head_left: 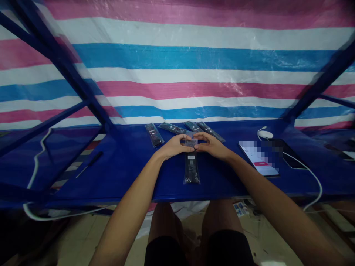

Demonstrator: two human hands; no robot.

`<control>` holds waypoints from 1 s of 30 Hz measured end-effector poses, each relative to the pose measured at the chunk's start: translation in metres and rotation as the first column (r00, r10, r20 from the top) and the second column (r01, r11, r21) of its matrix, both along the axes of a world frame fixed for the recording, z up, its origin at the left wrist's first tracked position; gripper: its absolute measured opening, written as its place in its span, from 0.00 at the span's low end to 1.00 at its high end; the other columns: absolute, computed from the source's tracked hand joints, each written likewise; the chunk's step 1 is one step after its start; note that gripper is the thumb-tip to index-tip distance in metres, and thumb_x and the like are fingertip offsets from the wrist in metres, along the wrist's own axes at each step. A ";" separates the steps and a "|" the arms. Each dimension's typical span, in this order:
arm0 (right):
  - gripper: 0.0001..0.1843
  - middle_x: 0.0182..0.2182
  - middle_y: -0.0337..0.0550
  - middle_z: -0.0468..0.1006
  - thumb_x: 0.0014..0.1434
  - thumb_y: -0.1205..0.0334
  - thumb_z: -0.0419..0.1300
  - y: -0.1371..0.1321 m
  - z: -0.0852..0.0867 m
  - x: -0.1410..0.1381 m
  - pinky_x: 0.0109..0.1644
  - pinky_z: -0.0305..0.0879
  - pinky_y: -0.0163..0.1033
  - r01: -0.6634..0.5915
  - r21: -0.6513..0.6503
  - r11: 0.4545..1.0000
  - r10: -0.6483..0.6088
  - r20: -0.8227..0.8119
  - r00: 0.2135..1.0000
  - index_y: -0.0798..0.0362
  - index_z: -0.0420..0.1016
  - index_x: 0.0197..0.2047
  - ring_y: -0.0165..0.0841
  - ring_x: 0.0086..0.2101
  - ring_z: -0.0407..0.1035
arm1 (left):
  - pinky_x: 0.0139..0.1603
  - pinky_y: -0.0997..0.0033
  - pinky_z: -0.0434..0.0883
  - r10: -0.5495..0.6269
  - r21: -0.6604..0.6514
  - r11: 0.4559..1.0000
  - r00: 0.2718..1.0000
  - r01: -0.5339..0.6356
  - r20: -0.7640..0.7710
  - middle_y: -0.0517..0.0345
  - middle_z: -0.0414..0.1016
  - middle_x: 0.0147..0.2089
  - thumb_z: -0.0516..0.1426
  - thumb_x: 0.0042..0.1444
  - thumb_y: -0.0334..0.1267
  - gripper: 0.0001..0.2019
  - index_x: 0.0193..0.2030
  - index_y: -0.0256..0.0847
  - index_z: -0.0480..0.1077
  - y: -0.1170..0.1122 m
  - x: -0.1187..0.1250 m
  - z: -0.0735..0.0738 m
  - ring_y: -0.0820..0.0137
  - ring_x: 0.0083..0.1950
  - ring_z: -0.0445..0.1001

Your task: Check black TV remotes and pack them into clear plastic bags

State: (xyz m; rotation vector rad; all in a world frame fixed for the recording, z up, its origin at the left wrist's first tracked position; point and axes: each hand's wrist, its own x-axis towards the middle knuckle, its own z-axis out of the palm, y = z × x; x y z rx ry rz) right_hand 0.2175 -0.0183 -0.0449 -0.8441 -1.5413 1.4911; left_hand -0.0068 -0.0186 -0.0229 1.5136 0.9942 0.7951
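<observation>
My left hand (174, 146) and my right hand (210, 145) meet over the blue table top (133, 162), their fingertips pinching a small piece of clear plastic film (190, 142) from both sides. Just below it lies a black remote control in a clear plastic bag (191, 168). The film seems to be that bag's upper end, but my fingers hide the join. Several more bagged black remotes lie beyond my hands, including one (154, 135) at the left and one (210, 131) at the right.
To the right lie a smartphone (259, 159) with a blurred screen, a dark tablet (291, 155), a round white device (264, 133) and a white cable (316, 177). A dark screwdriver (90, 164) lies at the left. Blue steel frame bars (63, 70) rise against a striped tarpaulin (194, 59).
</observation>
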 end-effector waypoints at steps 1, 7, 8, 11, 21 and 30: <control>0.24 0.55 0.44 0.75 0.54 0.58 0.74 0.001 0.000 0.000 0.52 0.79 0.47 0.023 -0.002 1.000 -0.023 -0.012 1.000 0.45 0.75 0.53 0.37 0.49 0.76 | 0.51 0.62 0.71 0.021 0.013 1.000 1.000 -0.021 -0.007 0.52 0.78 0.45 0.75 0.44 0.35 0.24 0.48 0.37 0.75 0.000 -0.003 0.002 0.64 0.46 0.76; 0.19 0.52 0.47 0.78 0.57 0.56 0.72 0.006 0.004 0.005 0.48 0.80 0.47 0.160 -0.027 0.987 -0.162 -0.064 0.985 0.46 0.77 0.50 0.37 0.44 0.78 | 0.46 0.65 0.72 0.274 0.098 0.948 0.934 -0.302 0.227 0.54 0.77 0.41 0.73 0.47 0.34 0.18 0.44 0.38 0.75 0.012 -0.026 0.011 0.68 0.42 0.77; 0.18 0.51 0.47 0.78 0.56 0.56 0.72 0.006 0.004 0.006 0.46 0.80 0.46 0.173 -0.021 0.985 -0.174 -0.055 0.983 0.46 0.78 0.49 0.38 0.43 0.79 | 0.45 0.66 0.73 0.324 0.096 0.926 0.900 -0.365 0.291 0.55 0.77 0.39 0.73 0.47 0.34 0.19 0.44 0.38 0.74 0.016 -0.031 0.012 0.68 0.40 0.77; 0.17 0.50 0.48 0.80 0.56 0.54 0.72 0.007 0.004 0.006 0.40 0.80 0.44 0.188 0.010 0.982 -0.188 -0.006 0.982 0.47 0.78 0.48 0.39 0.43 0.79 | 0.44 0.68 0.74 0.464 0.135 0.796 0.737 -0.590 0.491 0.57 0.78 0.39 0.73 0.47 0.33 0.22 0.47 0.41 0.71 0.025 -0.041 0.015 0.69 0.39 0.79; 0.12 0.37 0.45 0.82 0.60 0.55 0.64 0.022 -0.002 0.024 0.46 0.72 0.48 0.451 0.470 0.759 -0.566 0.132 0.814 0.52 0.79 0.45 0.39 0.38 0.75 | 0.59 0.57 0.73 0.483 0.849 0.381 0.862 -0.366 0.154 0.53 0.73 0.52 0.62 0.62 0.28 0.20 0.60 0.48 0.72 0.011 -0.028 0.015 0.62 0.55 0.75; 0.13 0.43 0.52 0.83 0.58 0.58 0.62 0.039 -0.013 0.053 0.53 0.71 0.51 0.455 0.653 0.606 -0.753 0.284 0.594 0.54 0.80 0.45 0.45 0.44 0.77 | 0.69 0.44 0.65 0.455 0.833 0.536 0.783 0.138 -0.423 0.45 0.69 0.65 0.57 0.63 0.25 0.24 0.64 0.44 0.68 0.013 -0.024 -0.006 0.53 0.67 0.66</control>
